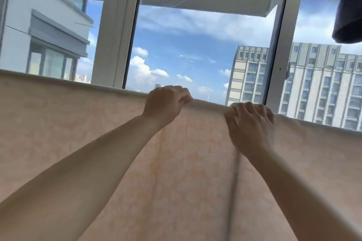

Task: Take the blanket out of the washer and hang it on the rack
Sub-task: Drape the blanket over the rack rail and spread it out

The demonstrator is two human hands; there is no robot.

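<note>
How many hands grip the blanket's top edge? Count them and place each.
2. The left hand grips the blanket near centre; the right hand grips it just to the right.

Blanket point(176, 172): pale peach-pink with a faint, mottled orange pattern, possibly floral; blur prevents a firm reading. Its top edge carries a lighter, cream-coloured band. Above the blanket, window frame point(119, 35): white. Beyond the blanket's edge, sky point(186, 45): bright blue, with white clouds. Above the blanket's right end, building point(317, 84): grey-beige, gridded with bluish windows. High above the blanket's right end, hanging cloth point(350, 6): dark navy, plain.
</note>
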